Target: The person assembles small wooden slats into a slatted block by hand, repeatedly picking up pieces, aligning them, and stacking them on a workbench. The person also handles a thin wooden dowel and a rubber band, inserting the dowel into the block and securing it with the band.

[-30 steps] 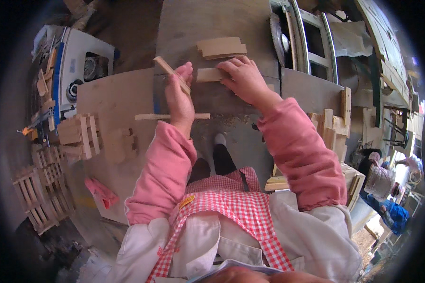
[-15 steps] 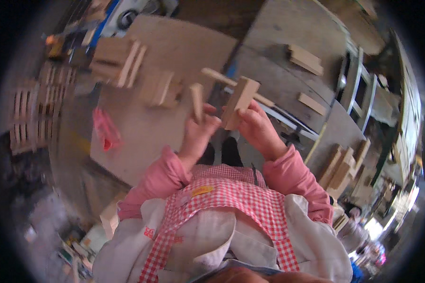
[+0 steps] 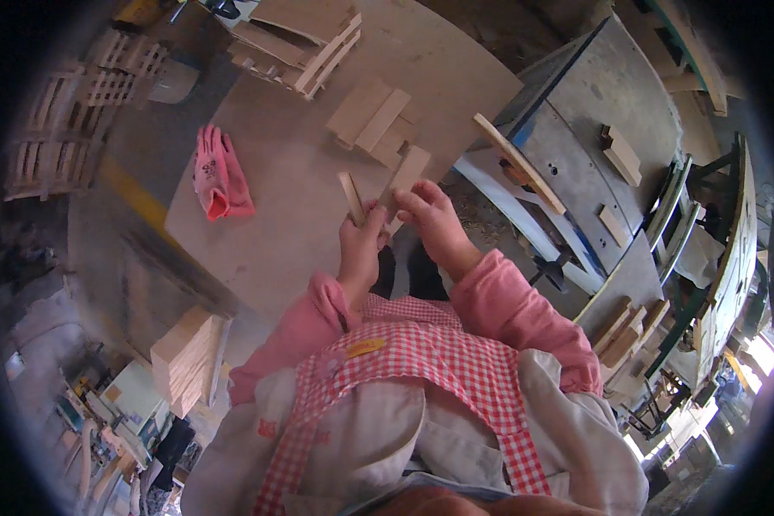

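My left hand (image 3: 361, 245) grips a thin wooden stick (image 3: 350, 196) that points up and away from me. My right hand (image 3: 430, 219) pinches a flat, pale wooden block (image 3: 407, 172) by its near end. Both hands are raised close together in front of my chest, over the edge of a round plywood board (image 3: 301, 189). Pink sleeves and a red checked apron fill the lower part of the view.
A pink glove (image 3: 219, 172) lies on the board at left. Small wooden blocks (image 3: 371, 120) and a slatted crate (image 3: 305, 34) sit further back. A long strip (image 3: 518, 163) leans on the grey saw table (image 3: 576, 146) at right. A stack of boards (image 3: 185, 357) stands lower left.
My view has swung left from the saw table toward the round board. Both hands have lifted the stick and the block off the table and brought them over the board.
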A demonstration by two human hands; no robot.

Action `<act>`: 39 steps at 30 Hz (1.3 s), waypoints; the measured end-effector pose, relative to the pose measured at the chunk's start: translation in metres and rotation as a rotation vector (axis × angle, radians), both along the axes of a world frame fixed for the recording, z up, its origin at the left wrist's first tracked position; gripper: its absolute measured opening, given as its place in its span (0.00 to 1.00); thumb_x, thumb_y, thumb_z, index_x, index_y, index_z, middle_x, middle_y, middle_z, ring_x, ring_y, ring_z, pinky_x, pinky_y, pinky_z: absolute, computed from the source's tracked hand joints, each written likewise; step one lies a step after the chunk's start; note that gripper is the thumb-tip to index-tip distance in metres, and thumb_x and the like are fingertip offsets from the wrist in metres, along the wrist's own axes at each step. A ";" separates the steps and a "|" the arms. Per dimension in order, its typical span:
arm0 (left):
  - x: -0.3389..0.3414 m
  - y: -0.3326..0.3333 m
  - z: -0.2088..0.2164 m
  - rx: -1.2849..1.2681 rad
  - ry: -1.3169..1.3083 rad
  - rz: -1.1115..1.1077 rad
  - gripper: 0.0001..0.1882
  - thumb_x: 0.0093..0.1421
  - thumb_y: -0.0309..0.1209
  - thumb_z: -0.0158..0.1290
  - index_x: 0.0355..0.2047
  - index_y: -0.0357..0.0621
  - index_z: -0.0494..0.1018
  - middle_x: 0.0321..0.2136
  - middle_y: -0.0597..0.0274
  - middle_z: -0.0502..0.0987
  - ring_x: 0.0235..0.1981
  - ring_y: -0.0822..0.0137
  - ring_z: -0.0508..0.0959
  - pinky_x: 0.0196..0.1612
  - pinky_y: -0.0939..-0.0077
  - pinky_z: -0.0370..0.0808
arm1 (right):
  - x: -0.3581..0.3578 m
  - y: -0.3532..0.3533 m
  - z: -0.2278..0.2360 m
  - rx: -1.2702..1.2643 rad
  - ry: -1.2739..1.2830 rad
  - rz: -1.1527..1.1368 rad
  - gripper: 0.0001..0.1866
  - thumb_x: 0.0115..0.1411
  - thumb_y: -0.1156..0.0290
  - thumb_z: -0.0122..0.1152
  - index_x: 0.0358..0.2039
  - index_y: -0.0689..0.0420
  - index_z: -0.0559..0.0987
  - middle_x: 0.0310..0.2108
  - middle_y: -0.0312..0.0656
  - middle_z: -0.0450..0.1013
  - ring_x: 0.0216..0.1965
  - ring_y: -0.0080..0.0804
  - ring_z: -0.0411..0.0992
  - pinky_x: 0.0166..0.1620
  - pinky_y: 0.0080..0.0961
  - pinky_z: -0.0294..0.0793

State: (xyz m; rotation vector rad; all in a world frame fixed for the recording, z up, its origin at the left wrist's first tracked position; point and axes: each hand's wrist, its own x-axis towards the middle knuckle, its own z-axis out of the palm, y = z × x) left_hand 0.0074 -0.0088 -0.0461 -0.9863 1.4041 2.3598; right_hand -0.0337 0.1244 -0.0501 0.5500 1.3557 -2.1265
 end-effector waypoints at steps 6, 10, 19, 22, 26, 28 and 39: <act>-0.040 -0.004 -0.028 0.138 -0.063 0.059 0.07 0.61 0.32 0.53 0.34 0.42 0.71 0.24 0.68 0.69 0.18 0.78 0.63 0.25 0.79 0.66 | -0.046 -0.016 -0.008 0.243 0.003 -0.050 0.21 0.56 0.62 0.63 0.45 0.63 0.72 0.38 0.38 0.72 0.40 0.25 0.70 0.41 0.22 0.69; -0.056 0.003 -0.040 0.233 -0.056 0.200 0.07 0.60 0.32 0.55 0.31 0.42 0.71 0.24 0.67 0.69 0.17 0.77 0.63 0.24 0.79 0.64 | -0.066 -0.022 -0.015 0.351 0.001 -0.047 0.22 0.55 0.61 0.63 0.44 0.64 0.73 0.36 0.40 0.73 0.36 0.26 0.71 0.37 0.23 0.69; -0.066 0.011 -0.052 0.206 -0.049 0.291 0.08 0.58 0.31 0.56 0.29 0.42 0.70 0.24 0.66 0.70 0.18 0.77 0.62 0.24 0.82 0.62 | -0.082 -0.022 -0.027 0.625 0.066 0.021 0.25 0.52 0.58 0.66 0.41 0.67 0.74 0.32 0.44 0.75 0.29 0.27 0.75 0.27 0.23 0.72; -0.068 0.008 -0.060 0.176 -0.056 0.258 0.08 0.59 0.32 0.56 0.29 0.42 0.69 0.23 0.67 0.69 0.18 0.77 0.63 0.24 0.82 0.62 | -0.083 -0.020 -0.026 0.705 0.089 0.061 0.24 0.50 0.57 0.67 0.37 0.66 0.75 0.31 0.46 0.76 0.30 0.30 0.76 0.31 0.26 0.74; -0.052 -0.002 -0.051 0.050 -0.119 0.202 0.08 0.62 0.33 0.52 0.30 0.43 0.68 0.24 0.68 0.68 0.20 0.78 0.63 0.27 0.81 0.64 | -0.085 -0.017 -0.024 0.643 -0.001 0.074 0.24 0.50 0.55 0.66 0.33 0.65 0.76 0.29 0.47 0.77 0.31 0.36 0.77 0.35 0.29 0.75; -0.038 -0.013 -0.033 -0.142 -0.107 0.071 0.08 0.63 0.33 0.50 0.32 0.43 0.68 0.26 0.68 0.68 0.24 0.78 0.65 0.30 0.80 0.66 | -0.087 -0.018 -0.025 0.717 0.100 0.093 0.22 0.52 0.56 0.66 0.34 0.65 0.76 0.26 0.45 0.76 0.25 0.31 0.76 0.28 0.26 0.74; -0.166 -0.073 0.008 -1.023 0.416 -0.653 0.21 0.66 0.37 0.41 0.53 0.34 0.67 0.49 0.46 0.73 0.51 0.54 0.72 0.53 0.66 0.66 | -0.056 0.004 -0.041 0.831 0.210 0.073 0.16 0.56 0.64 0.53 0.36 0.65 0.77 0.33 0.56 0.76 0.39 0.52 0.75 0.44 0.39 0.73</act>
